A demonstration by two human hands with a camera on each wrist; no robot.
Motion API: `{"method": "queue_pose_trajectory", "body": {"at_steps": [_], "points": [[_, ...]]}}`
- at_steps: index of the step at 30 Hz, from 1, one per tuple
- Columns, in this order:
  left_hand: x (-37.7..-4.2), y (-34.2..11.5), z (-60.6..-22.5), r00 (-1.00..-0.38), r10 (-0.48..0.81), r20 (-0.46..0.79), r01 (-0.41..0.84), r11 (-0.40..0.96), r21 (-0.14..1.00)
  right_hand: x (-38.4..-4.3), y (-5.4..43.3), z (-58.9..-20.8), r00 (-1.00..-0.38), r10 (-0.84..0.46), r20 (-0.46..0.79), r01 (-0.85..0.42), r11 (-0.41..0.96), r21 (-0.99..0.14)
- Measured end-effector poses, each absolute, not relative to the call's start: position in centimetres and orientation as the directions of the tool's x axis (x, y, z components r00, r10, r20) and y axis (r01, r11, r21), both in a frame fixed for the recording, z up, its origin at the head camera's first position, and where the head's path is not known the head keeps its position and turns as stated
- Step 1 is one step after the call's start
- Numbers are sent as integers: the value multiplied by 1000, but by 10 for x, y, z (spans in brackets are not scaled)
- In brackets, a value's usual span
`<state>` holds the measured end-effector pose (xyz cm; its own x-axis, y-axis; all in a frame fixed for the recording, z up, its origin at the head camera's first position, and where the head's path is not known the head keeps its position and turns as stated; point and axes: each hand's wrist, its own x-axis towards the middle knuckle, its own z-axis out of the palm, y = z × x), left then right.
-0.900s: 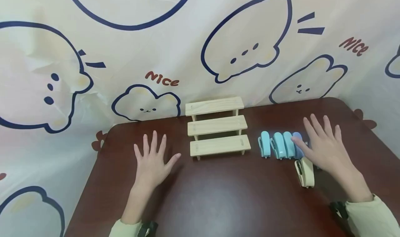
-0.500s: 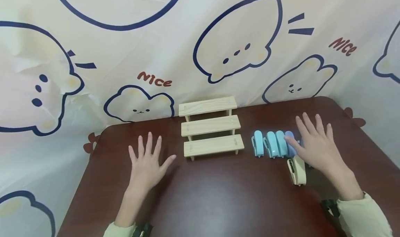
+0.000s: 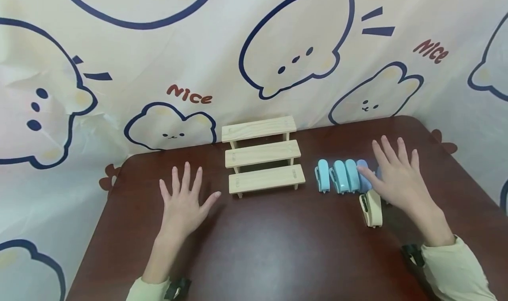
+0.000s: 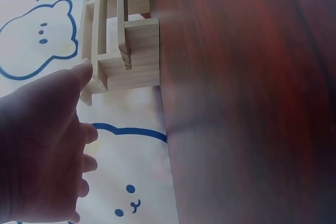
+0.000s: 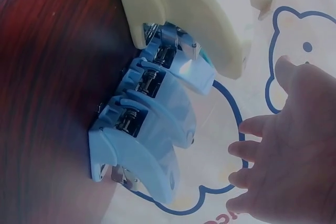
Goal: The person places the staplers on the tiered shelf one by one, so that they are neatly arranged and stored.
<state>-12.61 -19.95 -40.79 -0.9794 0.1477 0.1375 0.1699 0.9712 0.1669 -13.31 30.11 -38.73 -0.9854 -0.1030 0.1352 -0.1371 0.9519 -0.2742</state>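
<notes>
My left hand (image 3: 182,210) is held palm down over the table, fingers spread, to the left of a three-tier wooden stand (image 3: 263,153). Nothing is in it. My right hand (image 3: 402,184), also spread, hovers beside a row of small hole punches, its thumb overlapping a darker blue punch (image 3: 364,186) in the head view. Light blue punches (image 3: 323,176) stand to the left in that row. A cream punch (image 3: 371,209) is nearer the front. Springs show inside the blue punches (image 5: 142,156) in the right wrist view. Part of the row is hidden behind my right hand.
The dark brown table (image 3: 270,248) has rounded back corners. Behind it hangs a white backdrop (image 3: 234,49) with blue cartoon outlines, and the stand is close to it. Dark straps (image 3: 177,288) circle both wrists below pale green sleeves (image 3: 456,265).
The head view has turned slightly, so the whole scene sits further left and a little higher. Both hands keep nearly the same spread pose and place by the stand and punches.
</notes>
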Motion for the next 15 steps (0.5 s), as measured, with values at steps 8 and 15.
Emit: {"method": "queue_pose_trajectory", "body": {"at_steps": [8, 15], "points": [[-129, -198, -412, -978, 156, 137, 178, 970, 168, -132, 305, -392, -988, -81, 134, -115, 957, -267], [-126, -202, -412, -977, 152, 152, 176, 971, 159, -135, 303, -395, -986, -95, 139, -128, 958, -255]]}}
